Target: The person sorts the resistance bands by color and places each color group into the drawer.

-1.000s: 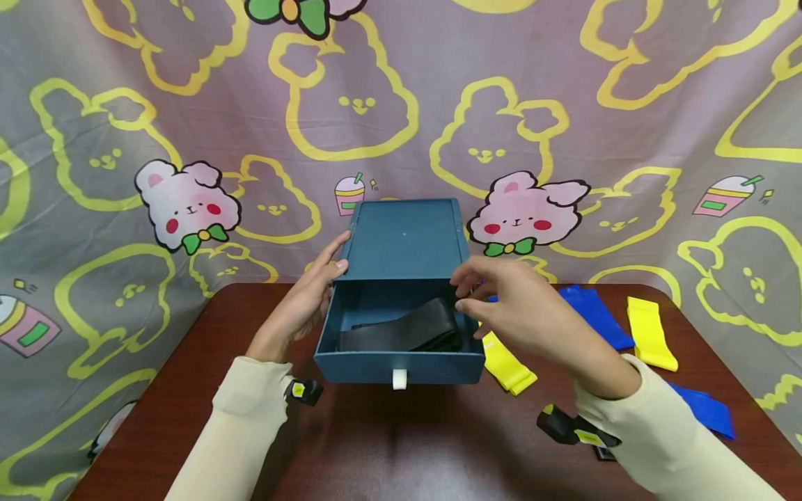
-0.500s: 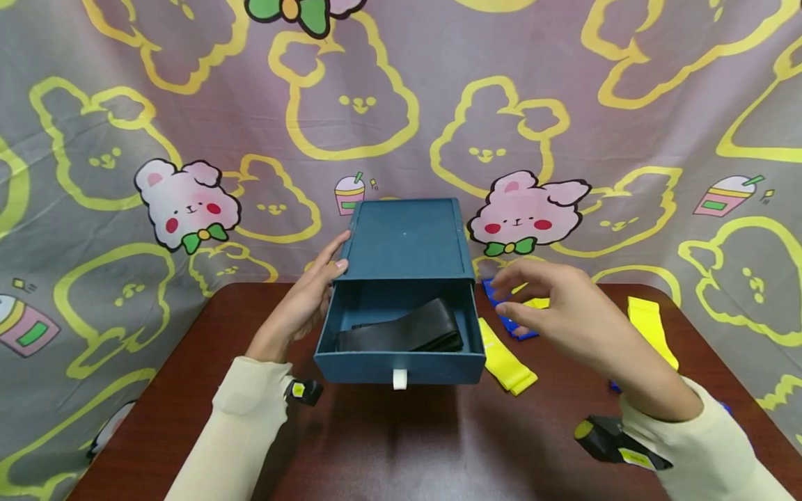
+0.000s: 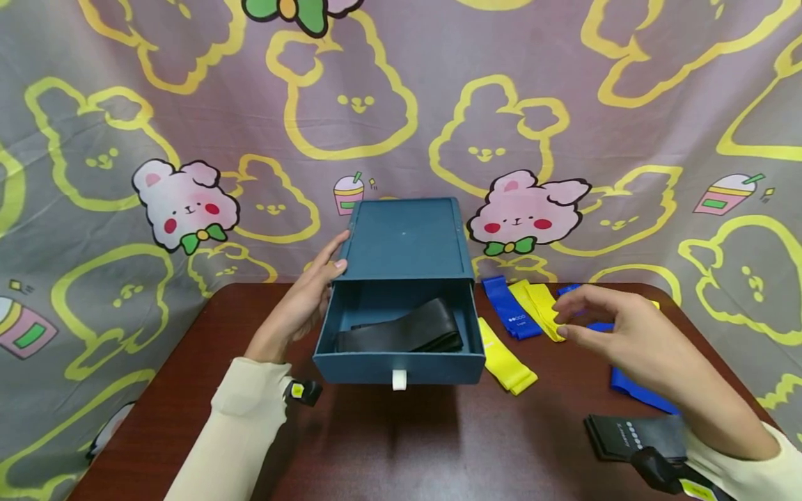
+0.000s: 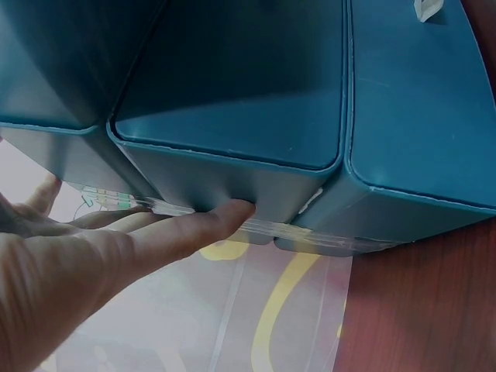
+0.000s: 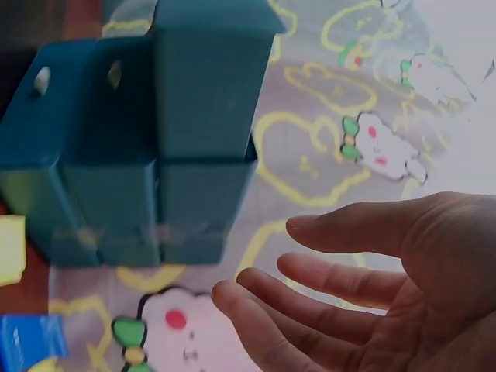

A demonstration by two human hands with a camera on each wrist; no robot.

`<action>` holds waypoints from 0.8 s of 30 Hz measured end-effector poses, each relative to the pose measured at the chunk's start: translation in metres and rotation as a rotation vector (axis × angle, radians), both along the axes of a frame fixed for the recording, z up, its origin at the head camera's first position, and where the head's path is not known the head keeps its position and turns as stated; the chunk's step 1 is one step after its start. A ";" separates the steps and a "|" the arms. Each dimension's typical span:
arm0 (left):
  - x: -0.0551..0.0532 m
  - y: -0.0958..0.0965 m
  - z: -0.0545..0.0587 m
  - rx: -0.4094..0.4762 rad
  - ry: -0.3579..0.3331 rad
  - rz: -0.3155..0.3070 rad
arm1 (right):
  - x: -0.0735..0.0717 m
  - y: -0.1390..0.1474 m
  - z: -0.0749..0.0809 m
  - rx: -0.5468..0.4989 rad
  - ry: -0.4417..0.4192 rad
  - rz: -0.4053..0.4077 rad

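Head view: the top drawer (image 3: 363,369) of the blue drawer unit (image 3: 404,240) stands extended; a folded black band (image 3: 401,334) lies inside it. The left hand (image 3: 301,305) rests against the unit's left side, ungripped (the left wrist view shows the thumb touching the panel). The right hand (image 3: 651,341) is released, fingers loosely bent, well apart from the drawer. Between them, a yellow band (image 3: 506,363) and a blue band (image 3: 509,307) lie on the table (image 3: 438,452).
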State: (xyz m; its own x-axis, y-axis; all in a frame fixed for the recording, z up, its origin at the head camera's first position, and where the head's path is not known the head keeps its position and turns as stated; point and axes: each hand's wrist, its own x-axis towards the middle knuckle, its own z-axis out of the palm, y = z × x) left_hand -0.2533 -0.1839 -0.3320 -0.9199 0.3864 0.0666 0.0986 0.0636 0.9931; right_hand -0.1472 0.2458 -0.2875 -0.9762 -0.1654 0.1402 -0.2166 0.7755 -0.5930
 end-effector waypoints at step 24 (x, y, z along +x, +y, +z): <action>0.000 0.001 0.000 -0.001 -0.001 0.003 | 0.021 0.114 -0.085 0.052 -0.310 -0.172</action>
